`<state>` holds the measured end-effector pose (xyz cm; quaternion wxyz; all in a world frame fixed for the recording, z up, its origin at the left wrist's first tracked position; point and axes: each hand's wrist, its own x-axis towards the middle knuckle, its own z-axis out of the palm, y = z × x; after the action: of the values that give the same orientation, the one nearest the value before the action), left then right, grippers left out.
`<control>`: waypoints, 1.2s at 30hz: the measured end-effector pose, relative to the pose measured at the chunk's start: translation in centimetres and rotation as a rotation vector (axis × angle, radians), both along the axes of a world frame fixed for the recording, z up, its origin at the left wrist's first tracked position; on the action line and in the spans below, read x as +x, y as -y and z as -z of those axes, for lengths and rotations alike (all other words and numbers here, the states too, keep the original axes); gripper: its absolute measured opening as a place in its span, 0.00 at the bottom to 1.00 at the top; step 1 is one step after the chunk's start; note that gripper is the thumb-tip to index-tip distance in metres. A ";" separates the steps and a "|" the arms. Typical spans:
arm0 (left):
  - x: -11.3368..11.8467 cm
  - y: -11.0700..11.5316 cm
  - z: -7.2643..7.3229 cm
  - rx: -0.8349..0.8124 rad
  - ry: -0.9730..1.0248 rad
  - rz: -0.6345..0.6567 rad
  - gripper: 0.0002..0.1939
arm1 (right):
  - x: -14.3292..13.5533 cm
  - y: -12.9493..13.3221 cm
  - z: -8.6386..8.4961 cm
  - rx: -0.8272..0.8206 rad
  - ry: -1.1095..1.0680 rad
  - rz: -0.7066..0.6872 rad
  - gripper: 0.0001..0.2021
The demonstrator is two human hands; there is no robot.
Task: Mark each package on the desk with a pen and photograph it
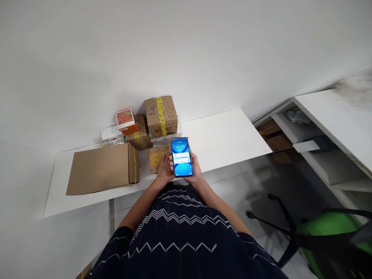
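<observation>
A smartphone [182, 159] with a lit blue lock screen reading 10:49 is in my right hand [197, 168], which grips its right edge from behind. Fingertips curl round the phone's left edge. My left hand [164, 169] is just left of the phone, back upward and fingers stretched forward. It overlaps a small taped carton [155, 159]; whether it touches the carton or the phone's underside I cannot tell. The phone is upright in my view, above the front edge of the white table [229, 135].
On the table's left lies a large brown carton [100, 168]. Behind are a yellow-taped carton [161, 116], another brown box [140, 135], and an orange box [127, 121] on a white box [112, 133]. Right stand a white shelf unit [328, 116] and a green chair [328, 228].
</observation>
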<state>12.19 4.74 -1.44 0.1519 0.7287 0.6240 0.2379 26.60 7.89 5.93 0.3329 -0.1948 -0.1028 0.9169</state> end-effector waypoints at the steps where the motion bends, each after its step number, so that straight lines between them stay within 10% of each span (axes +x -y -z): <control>1: 0.0 0.0 -0.2 0.002 -0.035 0.026 0.27 | 0.3 -0.1 0.2 0.011 0.027 0.003 0.31; 6: 0.3 0.3 -1.3 0.032 -0.284 0.094 0.33 | 3.8 -1.8 2.4 0.112 0.353 0.269 0.29; 10: 0.4 0.3 -1.8 0.032 -0.344 0.094 0.33 | 8.1 -3.5 5.8 0.198 1.110 0.482 0.28; 15: 0.3 0.3 -1.6 0.037 -0.355 0.088 0.34 | 10.3 -4.1 11.0 0.483 1.982 0.032 0.26; 19: 0.3 0.4 -1.5 0.032 -0.328 0.092 0.34 | 9.3 -3.1 14.5 0.657 2.281 -0.147 0.25; 25: 0.3 0.2 -1.8 -0.002 -0.262 0.093 0.34 | 8.3 -2.1 16.9 0.727 2.316 -0.141 0.26; 30: -0.7 0.8 -2.5 0.054 -0.147 0.089 0.31 | 9.0 -2.9 14.6 0.640 2.125 -0.122 0.27; 36: -3.6 3.6 -2.2 0.194 0.105 -0.465 0.31 | 8.8 -4.6 9.0 0.516 1.400 0.015 0.32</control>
<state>8.62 1.13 0.73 0.0548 0.5634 0.7404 0.3626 35.38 12.54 -3.03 0.2310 -0.6496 -0.5013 0.5228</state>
